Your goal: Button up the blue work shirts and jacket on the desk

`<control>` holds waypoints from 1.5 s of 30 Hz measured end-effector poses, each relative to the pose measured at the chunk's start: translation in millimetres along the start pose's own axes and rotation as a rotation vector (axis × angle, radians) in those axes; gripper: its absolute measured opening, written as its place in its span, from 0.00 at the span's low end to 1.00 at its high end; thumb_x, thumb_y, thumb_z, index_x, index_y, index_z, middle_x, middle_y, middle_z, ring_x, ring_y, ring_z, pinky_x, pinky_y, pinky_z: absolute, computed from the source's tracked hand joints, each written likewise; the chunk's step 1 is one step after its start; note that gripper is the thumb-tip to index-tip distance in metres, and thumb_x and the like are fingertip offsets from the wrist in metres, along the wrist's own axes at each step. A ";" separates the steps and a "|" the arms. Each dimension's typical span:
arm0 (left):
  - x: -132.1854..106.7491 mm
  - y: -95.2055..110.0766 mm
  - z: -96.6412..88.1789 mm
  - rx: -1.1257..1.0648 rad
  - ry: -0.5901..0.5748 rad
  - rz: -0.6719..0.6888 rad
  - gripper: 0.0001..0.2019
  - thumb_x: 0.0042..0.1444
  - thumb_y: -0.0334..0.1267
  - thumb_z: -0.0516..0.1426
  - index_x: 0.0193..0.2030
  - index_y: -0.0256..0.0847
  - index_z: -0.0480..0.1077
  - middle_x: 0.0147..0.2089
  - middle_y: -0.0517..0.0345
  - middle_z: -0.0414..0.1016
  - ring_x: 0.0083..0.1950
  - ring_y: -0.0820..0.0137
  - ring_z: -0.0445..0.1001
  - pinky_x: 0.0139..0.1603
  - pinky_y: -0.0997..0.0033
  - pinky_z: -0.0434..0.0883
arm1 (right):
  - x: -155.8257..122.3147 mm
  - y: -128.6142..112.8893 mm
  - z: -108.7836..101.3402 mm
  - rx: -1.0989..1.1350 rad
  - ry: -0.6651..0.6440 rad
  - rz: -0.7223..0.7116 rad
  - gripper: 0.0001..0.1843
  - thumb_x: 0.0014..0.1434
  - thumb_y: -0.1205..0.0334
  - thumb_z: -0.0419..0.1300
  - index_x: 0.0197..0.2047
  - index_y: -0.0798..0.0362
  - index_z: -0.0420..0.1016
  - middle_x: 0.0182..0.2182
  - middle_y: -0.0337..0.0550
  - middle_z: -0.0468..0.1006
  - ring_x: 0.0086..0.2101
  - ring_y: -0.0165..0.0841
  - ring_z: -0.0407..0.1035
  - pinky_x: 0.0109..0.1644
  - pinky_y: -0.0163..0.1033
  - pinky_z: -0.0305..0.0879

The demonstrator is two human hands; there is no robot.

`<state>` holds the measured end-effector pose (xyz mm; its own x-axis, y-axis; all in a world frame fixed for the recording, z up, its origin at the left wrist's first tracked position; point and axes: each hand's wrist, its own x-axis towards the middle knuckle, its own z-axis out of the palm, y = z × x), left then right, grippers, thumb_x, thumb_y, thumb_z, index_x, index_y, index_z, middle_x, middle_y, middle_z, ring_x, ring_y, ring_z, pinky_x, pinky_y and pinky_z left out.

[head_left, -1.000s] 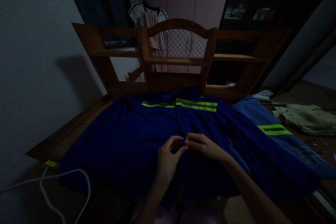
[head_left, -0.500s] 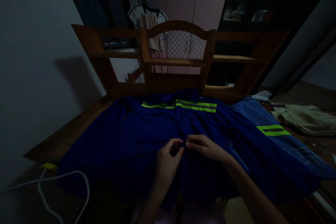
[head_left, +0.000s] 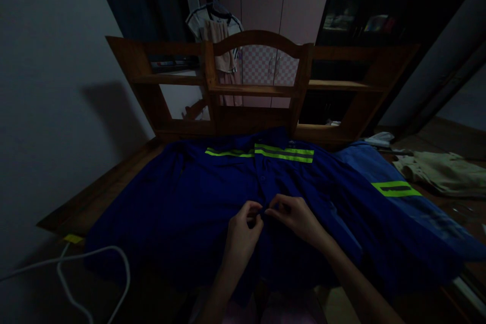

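Observation:
A dark blue work jacket (head_left: 212, 187) with yellow-green reflective stripes (head_left: 284, 153) across the chest lies spread out, collar away from me. Both of my hands are at its front placket, below a visible button (head_left: 263, 178). My left hand (head_left: 245, 230) pinches the jacket's front edge between thumb and fingers. Just to the right, my right hand (head_left: 294, 215) pinches the cloth at the same spot, fingertips almost meeting the left ones. Whether a button lies between the fingertips is too dark to make out.
A wooden shelf unit (head_left: 254, 90) stands behind the jacket. At left a white cable (head_left: 94, 252) loops near the wall. Lighter blue cloth with a reflective band (head_left: 397, 189) lies at right, beside beige folded cloth (head_left: 442, 172). Clothes hang on a rack (head_left: 216, 25) farther back.
My right hand has shifted slightly left and its fingertips sit a little lower. My left hand stays nearly in place, its fingertips slightly lower. The jacket lies almost the same.

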<state>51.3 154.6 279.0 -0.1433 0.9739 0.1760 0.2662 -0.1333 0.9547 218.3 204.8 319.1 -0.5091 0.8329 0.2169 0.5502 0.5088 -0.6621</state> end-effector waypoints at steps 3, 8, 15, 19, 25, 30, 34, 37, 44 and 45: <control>-3.2 0.0 -0.7 -0.028 -0.005 -0.006 0.13 0.54 0.29 0.52 0.46 0.44 0.68 0.43 0.56 0.75 0.44 0.70 0.75 0.44 0.71 0.72 | -7.2 -4.5 2.1 -0.023 0.089 0.017 0.14 0.63 0.51 0.55 0.35 0.53 0.72 0.19 0.33 0.62 0.21 0.26 0.57 0.25 0.33 0.48; -8.4 -0.3 -2.4 -0.028 -0.026 -0.006 0.14 0.55 0.31 0.52 0.48 0.45 0.68 0.46 0.54 0.75 0.47 0.68 0.75 0.48 0.68 0.72 | -29.7 -11.0 3.9 0.017 0.126 0.042 0.15 0.65 0.52 0.52 0.34 0.52 0.70 0.24 0.40 0.71 0.24 0.30 0.63 0.28 0.34 0.54; -22.7 -15.8 -33.3 0.158 0.005 -0.020 0.11 0.58 0.44 0.53 0.46 0.50 0.70 0.49 0.56 0.74 0.49 0.64 0.74 0.49 0.65 0.73 | -53.5 0.3 19.3 -0.013 0.142 0.012 0.09 0.66 0.60 0.49 0.40 0.49 0.70 0.32 0.43 0.74 0.31 0.34 0.69 0.34 0.37 0.61; -17.8 -40.4 -87.6 0.434 0.226 0.006 0.14 0.56 0.50 0.52 0.47 0.52 0.69 0.52 0.58 0.71 0.51 0.61 0.72 0.54 0.60 0.70 | -58.2 13.2 -1.2 -0.189 0.274 0.075 0.10 0.66 0.59 0.48 0.45 0.47 0.68 0.35 0.44 0.73 0.33 0.36 0.69 0.36 0.39 0.63; 50.5 -65.6 -172.3 0.900 0.347 0.012 0.30 0.51 0.59 0.52 0.54 0.39 0.64 0.56 0.45 0.65 0.58 0.52 0.64 0.58 0.53 0.63 | -53.2 65.2 -62.1 -0.611 0.411 0.255 0.21 0.62 0.51 0.52 0.55 0.50 0.63 0.47 0.53 0.68 0.46 0.46 0.65 0.48 0.47 0.63; 100.0 -81.4 -200.7 1.005 0.178 -0.230 0.39 0.48 0.63 0.51 0.59 0.33 0.58 0.55 0.38 0.66 0.56 0.49 0.66 0.52 0.56 0.65 | -46.0 100.6 -73.6 -0.824 0.360 0.252 0.32 0.58 0.44 0.56 0.58 0.58 0.60 0.45 0.57 0.69 0.45 0.48 0.64 0.48 0.49 0.61; 114.0 -90.5 -203.8 0.986 0.046 -0.291 0.31 0.50 0.60 0.52 0.51 0.34 0.63 0.47 0.41 0.71 0.48 0.54 0.72 0.43 0.64 0.67 | -35.7 100.0 -73.5 -0.849 0.247 0.267 0.16 0.61 0.55 0.55 0.48 0.56 0.65 0.40 0.51 0.72 0.42 0.42 0.67 0.42 0.41 0.61; 116.5 -88.9 -202.5 0.957 -0.090 -0.290 0.18 0.55 0.54 0.50 0.39 0.40 0.64 0.39 0.49 0.74 0.40 0.60 0.74 0.38 0.68 0.66 | -25.5 92.9 -76.1 -0.832 0.144 0.300 0.03 0.61 0.66 0.52 0.38 0.53 0.66 0.33 0.44 0.72 0.34 0.36 0.69 0.34 0.37 0.57; 126.0 -50.9 -200.3 1.014 0.001 -0.153 0.13 0.61 0.47 0.45 0.42 0.41 0.61 0.39 0.48 0.74 0.40 0.59 0.75 0.37 0.66 0.65 | -2.2 76.2 -103.9 -0.877 0.362 0.208 0.05 0.64 0.66 0.49 0.42 0.52 0.65 0.38 0.44 0.72 0.39 0.35 0.67 0.34 0.36 0.55; 130.6 -42.7 -199.9 1.030 0.040 -0.120 0.13 0.62 0.47 0.44 0.43 0.41 0.60 0.39 0.48 0.74 0.40 0.58 0.74 0.38 0.66 0.65 | 4.1 74.4 -110.4 -0.882 0.387 0.197 0.06 0.64 0.65 0.49 0.43 0.53 0.64 0.39 0.45 0.72 0.39 0.35 0.67 0.34 0.36 0.55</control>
<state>-169.4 250.8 309.2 -0.2493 0.9611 0.1190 0.9311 0.2041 0.3022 330.2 270.1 349.9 -0.1892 0.8542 0.4843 0.9791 0.2018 0.0266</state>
